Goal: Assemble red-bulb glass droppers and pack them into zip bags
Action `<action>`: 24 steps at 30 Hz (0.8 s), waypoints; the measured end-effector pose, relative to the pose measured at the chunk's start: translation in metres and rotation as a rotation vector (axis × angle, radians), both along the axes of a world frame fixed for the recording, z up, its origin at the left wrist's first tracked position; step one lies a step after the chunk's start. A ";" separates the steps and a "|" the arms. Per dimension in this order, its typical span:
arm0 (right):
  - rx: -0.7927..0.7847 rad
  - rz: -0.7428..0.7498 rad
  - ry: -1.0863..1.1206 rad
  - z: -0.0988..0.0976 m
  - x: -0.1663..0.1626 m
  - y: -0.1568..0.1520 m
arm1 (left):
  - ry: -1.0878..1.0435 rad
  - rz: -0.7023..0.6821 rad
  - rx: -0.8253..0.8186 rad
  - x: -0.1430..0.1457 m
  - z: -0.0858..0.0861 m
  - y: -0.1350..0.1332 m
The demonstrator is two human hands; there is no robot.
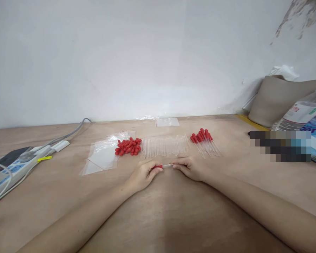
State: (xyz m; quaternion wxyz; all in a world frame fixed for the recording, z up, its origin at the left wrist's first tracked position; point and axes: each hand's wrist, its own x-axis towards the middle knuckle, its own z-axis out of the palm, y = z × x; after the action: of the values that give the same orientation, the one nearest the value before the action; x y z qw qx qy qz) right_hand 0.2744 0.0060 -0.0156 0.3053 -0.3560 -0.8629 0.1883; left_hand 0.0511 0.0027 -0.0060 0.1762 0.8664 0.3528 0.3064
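My left hand [146, 173] pinches a red rubber dropper bulb [159, 167] between thumb and fingers. A thin clear glass tube [168, 165] runs from the bulb to my right hand [188, 168], whose thumb and fingers are closed on its other end. How far the tube sits inside the bulb is hidden by my fingers. Behind my hands lies a row of clear tubes [164, 146]. To its left is a heap of loose red bulbs [127, 146]. On its right lie several droppers [204, 140], red bulbs on clear tubes, side by side.
Clear zip bags [102, 156] lie left of the bulbs, and another small bag [167, 122] by the wall. A power strip [18, 168] with cables is at far left. A water bottle [296, 114] and a grey-brown rolled sheet [268, 100] stand at right, near a blurred patch.
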 end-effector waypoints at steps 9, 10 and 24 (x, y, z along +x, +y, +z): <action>0.158 -0.038 -0.177 0.006 -0.002 -0.011 | 0.084 -0.029 0.069 0.002 0.000 -0.002; 0.155 -0.034 -0.193 0.007 -0.003 -0.012 | 0.088 -0.046 0.073 0.002 0.000 -0.003; 0.021 -0.060 -0.266 0.024 -0.013 -0.016 | 0.016 -0.012 0.080 0.003 0.001 -0.001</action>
State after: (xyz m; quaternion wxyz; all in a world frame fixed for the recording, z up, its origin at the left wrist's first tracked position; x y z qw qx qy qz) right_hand 0.2611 -0.0098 0.0084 0.1971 -0.4004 -0.8866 0.1213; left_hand 0.0538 0.0020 -0.0051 0.1403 0.8774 0.3362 0.3124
